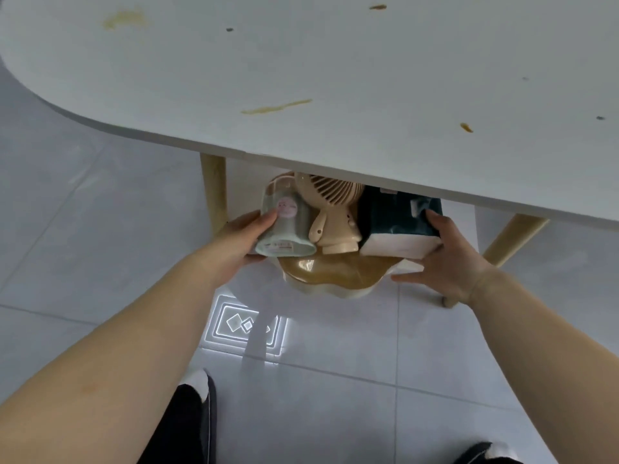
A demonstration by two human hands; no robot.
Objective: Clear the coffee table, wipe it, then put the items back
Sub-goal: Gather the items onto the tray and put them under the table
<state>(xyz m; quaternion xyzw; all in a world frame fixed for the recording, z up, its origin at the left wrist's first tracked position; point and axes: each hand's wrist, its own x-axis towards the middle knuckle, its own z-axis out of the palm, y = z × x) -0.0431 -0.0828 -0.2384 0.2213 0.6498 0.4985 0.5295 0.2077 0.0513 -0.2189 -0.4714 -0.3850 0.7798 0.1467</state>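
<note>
The white coffee table (pixel 335 72) fills the top of the view, marked with yellow-brown stains and small dark specks. Below its front edge, a wavy-rimmed amber tray (pixel 335 272) carries a pale green cup (pixel 284 226), a small beige fan (pixel 331 216) and a dark teal tissue pack (pixel 395 222). My left hand (pixel 241 239) grips the cup and the tray's left side. Holding the tissue pack and the tray's right side is my right hand (pixel 449 259). The tops of the items are hidden under the table edge.
Pale wooden table legs stand at left (pixel 214 192) and right (pixel 512 236) of the tray. Glossy grey floor tiles (pixel 83 262) reflect a ceiling light (pixel 248 326). My feet in white socks and dark slippers (pixel 201 390) are at the bottom.
</note>
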